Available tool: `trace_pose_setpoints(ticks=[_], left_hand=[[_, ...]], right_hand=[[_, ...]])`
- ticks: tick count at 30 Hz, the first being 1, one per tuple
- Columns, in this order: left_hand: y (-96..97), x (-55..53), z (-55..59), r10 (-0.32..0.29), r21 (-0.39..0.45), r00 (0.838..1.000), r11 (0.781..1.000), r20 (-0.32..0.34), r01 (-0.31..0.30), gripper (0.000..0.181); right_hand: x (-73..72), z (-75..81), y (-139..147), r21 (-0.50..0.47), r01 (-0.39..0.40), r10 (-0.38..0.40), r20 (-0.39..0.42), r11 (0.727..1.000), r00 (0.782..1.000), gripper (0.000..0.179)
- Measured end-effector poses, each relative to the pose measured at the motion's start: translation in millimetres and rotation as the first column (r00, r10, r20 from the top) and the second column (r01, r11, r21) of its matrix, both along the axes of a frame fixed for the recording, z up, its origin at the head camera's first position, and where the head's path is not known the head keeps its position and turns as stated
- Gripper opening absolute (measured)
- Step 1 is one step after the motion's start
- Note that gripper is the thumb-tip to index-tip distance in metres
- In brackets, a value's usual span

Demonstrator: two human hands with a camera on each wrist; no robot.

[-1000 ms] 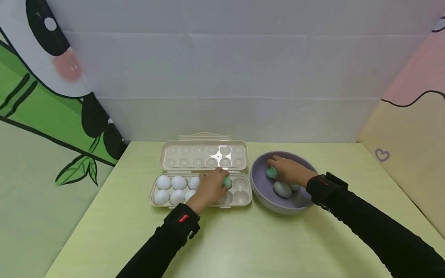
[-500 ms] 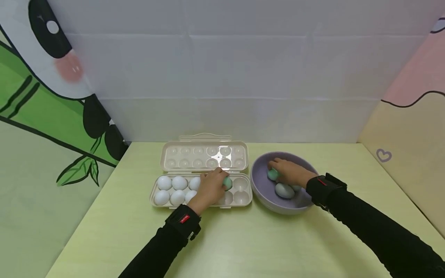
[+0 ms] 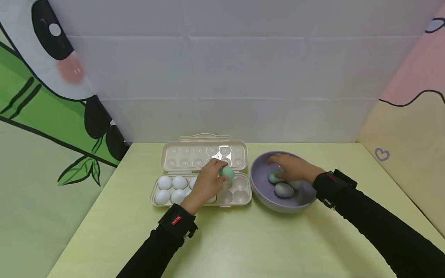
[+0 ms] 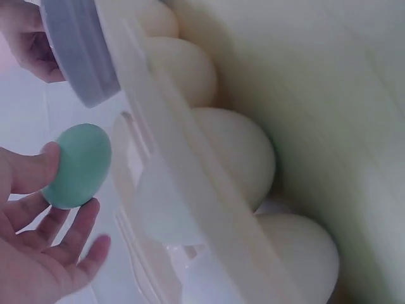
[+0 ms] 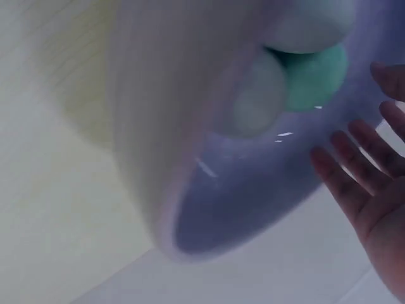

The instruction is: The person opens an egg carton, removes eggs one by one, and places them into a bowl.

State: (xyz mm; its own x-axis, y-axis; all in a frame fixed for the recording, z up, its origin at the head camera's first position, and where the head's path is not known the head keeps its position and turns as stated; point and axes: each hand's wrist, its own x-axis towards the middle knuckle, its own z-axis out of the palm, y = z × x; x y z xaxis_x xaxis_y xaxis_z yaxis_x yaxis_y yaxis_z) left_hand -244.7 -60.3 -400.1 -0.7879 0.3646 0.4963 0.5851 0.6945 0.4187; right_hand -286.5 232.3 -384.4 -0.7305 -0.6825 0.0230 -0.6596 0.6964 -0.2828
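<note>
My left hand (image 3: 208,179) pinches a pale green egg (image 3: 227,172) between thumb and fingertips, raised over the egg carton (image 3: 241,197). In the left wrist view this egg (image 4: 82,164) shows against the pale wall, past the carton's edge. White eggs (image 3: 179,182) fill cups on the carton's left side; my hand hides some of them. Over the purple bowl (image 3: 259,185) is my right hand (image 3: 295,168), fingers spread and holding nothing. A second green egg (image 5: 316,77) lies in the bowl against greyish eggs (image 3: 284,190), just below that hand.
The carton's hinged lid (image 3: 184,156) lies back behind its base, toward the wall (image 3: 243,77). Carton and bowl stand side by side on the light wood table (image 3: 222,239). Cups at the carton's right end hold no eggs.
My left hand has lifted the green egg up from the carton. My right hand has let go of the other green egg, which now lies in the bowl, and has risen slightly.
</note>
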Motion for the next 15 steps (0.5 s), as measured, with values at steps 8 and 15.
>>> trace_pose_setpoints(ticks=[8,15], left_hand=[[-0.1,3.4,16.3,-0.096,0.253,0.992,0.965,0.080,0.073,0.039],[8.3,16.4,28.0,-0.227,0.428,0.972,0.887,0.069,0.176,0.037]], right_hand=[[23.1,30.0,-24.4,-0.207,-0.096,0.064,-0.159,0.974,0.985,0.034],[46.1,44.0,-59.1,-0.320,-0.243,0.170,-0.240,0.916,0.956,0.045]])
